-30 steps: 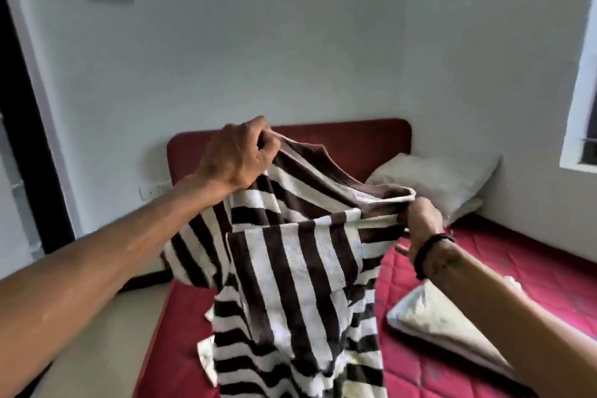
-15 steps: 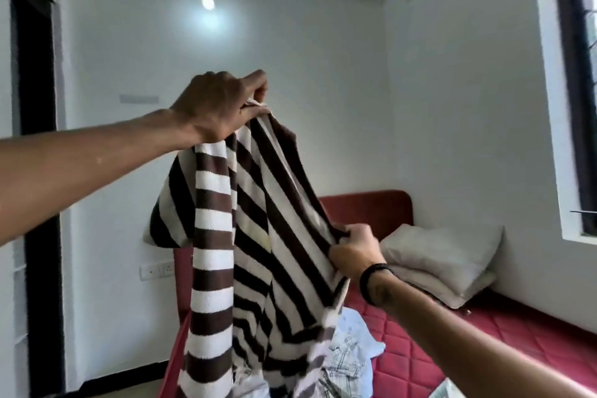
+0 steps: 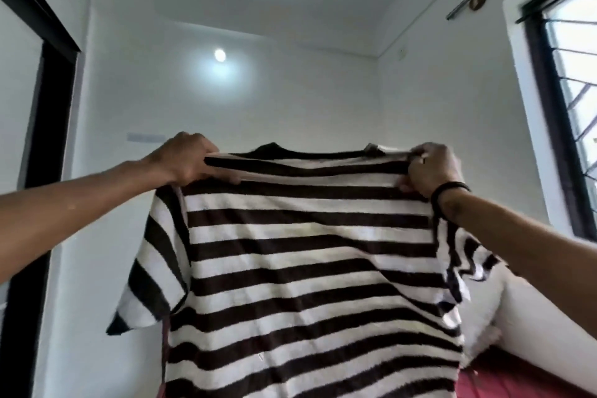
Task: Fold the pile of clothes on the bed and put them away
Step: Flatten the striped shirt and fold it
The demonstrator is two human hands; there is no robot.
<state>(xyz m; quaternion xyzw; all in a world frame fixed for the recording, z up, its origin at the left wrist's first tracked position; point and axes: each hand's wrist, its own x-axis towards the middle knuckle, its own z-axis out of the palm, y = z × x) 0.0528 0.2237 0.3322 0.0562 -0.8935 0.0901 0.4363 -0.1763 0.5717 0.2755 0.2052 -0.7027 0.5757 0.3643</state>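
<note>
I'm holding up a brown-and-white striped knit T-shirt (image 3: 310, 268) in front of me, spread flat by the shoulders. My left hand (image 3: 185, 160) is pinching the left shoulder seam, fingers curled over the fabric, and my right hand (image 3: 431, 168), black band (image 3: 447, 194) on the wrist, is gripping the other shoulder. The shirt is hanging over the red quilted bed (image 3: 517, 386). Behind it there's what looks like a white pillow (image 3: 484, 317), mostly hidden.
</note>
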